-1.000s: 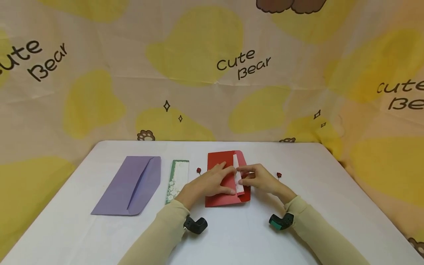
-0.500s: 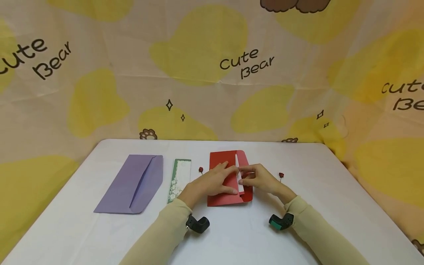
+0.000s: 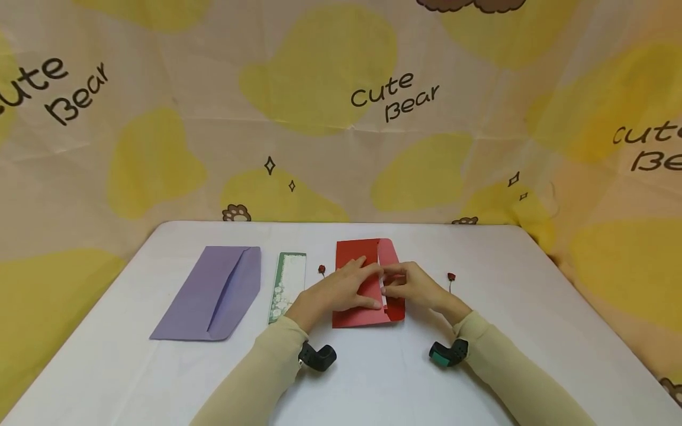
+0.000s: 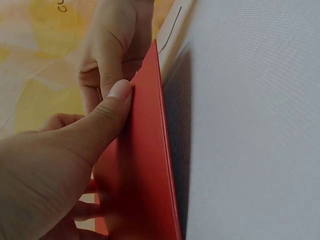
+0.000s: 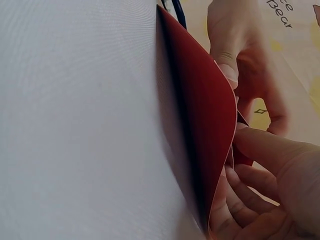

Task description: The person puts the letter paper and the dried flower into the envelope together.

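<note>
While the red envelope (image 3: 367, 284) lies near the middle of the white table (image 3: 373, 378), the left hand (image 3: 341, 291) presses flat on it with fingers spread, and the right hand (image 3: 412, 287) pinches its flap over a white card (image 3: 382, 289). A purple envelope (image 3: 213, 293) and a green bookmark (image 3: 288, 285) lie to the left.

Looks like a home craft setup: white worktop (image 3: 373, 384) pushed against a "Cute Bear" cartoon sheet backdrop (image 3: 330, 118), with envelopes (image 3: 213, 293) and a bookmark (image 3: 288, 284) lying around.
</note>
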`<act>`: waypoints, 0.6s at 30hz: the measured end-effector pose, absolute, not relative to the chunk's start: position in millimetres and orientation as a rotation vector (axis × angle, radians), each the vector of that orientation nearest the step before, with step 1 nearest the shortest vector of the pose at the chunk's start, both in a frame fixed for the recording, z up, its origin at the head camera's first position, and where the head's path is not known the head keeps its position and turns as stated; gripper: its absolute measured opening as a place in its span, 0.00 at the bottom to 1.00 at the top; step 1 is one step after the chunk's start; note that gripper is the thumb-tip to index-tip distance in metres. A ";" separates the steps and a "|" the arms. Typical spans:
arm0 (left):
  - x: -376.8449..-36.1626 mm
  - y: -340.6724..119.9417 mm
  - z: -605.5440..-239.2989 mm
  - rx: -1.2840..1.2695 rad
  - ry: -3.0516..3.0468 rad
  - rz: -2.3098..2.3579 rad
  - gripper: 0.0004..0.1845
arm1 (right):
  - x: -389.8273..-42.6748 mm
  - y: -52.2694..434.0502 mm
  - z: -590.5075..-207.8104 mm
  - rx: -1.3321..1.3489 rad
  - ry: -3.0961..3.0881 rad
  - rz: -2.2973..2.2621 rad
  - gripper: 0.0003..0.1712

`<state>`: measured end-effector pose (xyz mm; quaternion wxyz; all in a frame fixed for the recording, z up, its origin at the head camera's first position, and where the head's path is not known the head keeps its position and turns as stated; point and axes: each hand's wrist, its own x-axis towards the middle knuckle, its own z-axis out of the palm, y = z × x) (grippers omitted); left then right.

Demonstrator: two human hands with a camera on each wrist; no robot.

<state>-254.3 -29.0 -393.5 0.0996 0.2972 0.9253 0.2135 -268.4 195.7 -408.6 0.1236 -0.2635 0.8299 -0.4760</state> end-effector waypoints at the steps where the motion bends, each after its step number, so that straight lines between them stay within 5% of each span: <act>1: -254.3 -28.8 -393.1 0.874 2.735 0.628 0.43 | -268.6 195.6 -409.0 -0.763 2.421 -1.391 0.23; 18: -255.3 -29.1 -392.8 0.904 2.727 0.637 0.41 | -270.0 191.5 -415.3 -0.777 2.453 -1.380 0.19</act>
